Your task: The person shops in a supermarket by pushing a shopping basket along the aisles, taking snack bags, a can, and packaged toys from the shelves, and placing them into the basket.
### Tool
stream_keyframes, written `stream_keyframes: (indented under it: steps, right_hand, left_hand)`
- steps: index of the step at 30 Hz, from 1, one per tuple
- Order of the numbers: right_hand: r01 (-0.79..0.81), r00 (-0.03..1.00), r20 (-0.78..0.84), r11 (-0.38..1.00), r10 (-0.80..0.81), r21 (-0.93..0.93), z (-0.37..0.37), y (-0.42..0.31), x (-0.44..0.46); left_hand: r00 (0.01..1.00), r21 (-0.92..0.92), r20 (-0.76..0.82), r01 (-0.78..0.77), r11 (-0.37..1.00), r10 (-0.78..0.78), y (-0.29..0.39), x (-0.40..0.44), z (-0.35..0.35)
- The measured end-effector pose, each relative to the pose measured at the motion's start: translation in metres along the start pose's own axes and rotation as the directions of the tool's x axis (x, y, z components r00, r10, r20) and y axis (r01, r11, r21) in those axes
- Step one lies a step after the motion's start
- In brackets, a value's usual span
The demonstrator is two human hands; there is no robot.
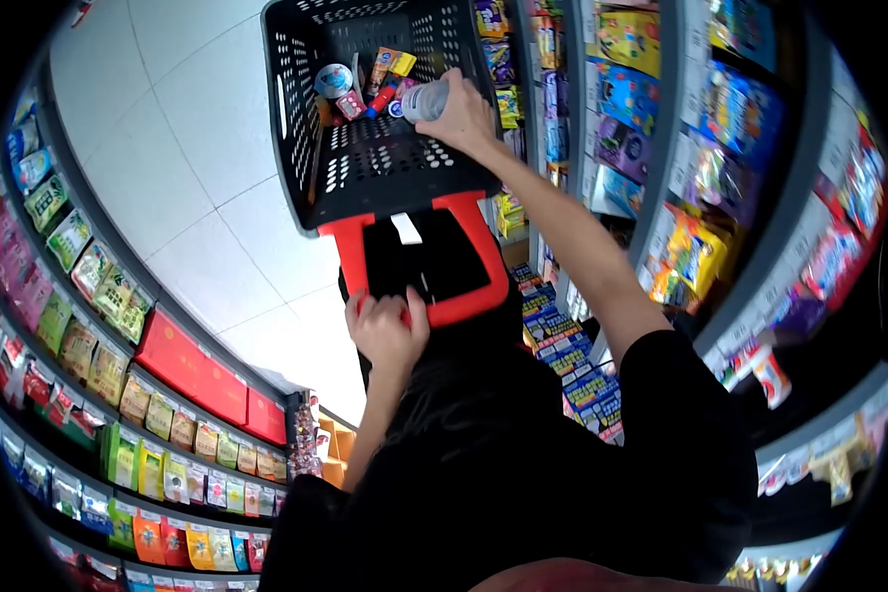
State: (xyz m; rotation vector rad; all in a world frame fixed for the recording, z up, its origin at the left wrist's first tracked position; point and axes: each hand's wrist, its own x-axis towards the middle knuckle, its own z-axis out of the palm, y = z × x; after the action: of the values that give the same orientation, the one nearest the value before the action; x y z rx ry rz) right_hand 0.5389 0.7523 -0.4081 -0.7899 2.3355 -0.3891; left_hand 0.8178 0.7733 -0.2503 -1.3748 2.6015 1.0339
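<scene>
Flanking the pale tiled floor [173, 222] are long shelves on both sides: the left shelves [94, 316] carry rows of bagged goods and flat red boxes [192, 365], the right shelves [667, 187] brightly coloured packets. Between them stands a black perforated basket [405, 202], its near end adjoining a red handle frame [472, 305]. Blue patterned packs [562, 345] lie low, to the right of the handle frame. The person's right arm, in a short black sleeve [676, 405], extends over the basket's right side; the right hand [456, 113] has its fingers closed about a clear bottle [425, 102], which is tilted on its side over the basket interior. Whether the bottle touches the goods beneath cannot be determined. The left hand [390, 328] has its fingers curled around the near bar of the handle frame. Loose in the basket, grouped left of the bottle, are a round blue-and-white container [333, 80], an orange-brown pack [380, 69], a yellow pack [403, 64] and a small pink pack [350, 106]. A white tag [405, 228] sits near the basket's near end.
</scene>
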Motion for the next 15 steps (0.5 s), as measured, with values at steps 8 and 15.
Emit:
stream_keyframes:
  steps: [8,15]
  right_hand:
    - [-0.212,0.977,0.035,0.976,0.210,0.058,0.162,0.071,0.115]
    - [-0.289,0.950,-0.091,0.951,0.299,0.109,0.254,0.101,0.237]
  left_hand:
    - [0.959,-0.042,-0.126,-0.262,0.964,0.255,-0.045,-0.018,0.025]
    - [0.977,-0.087,0.179,-0.105,0.991,0.119,-0.070,-0.059,0.014]
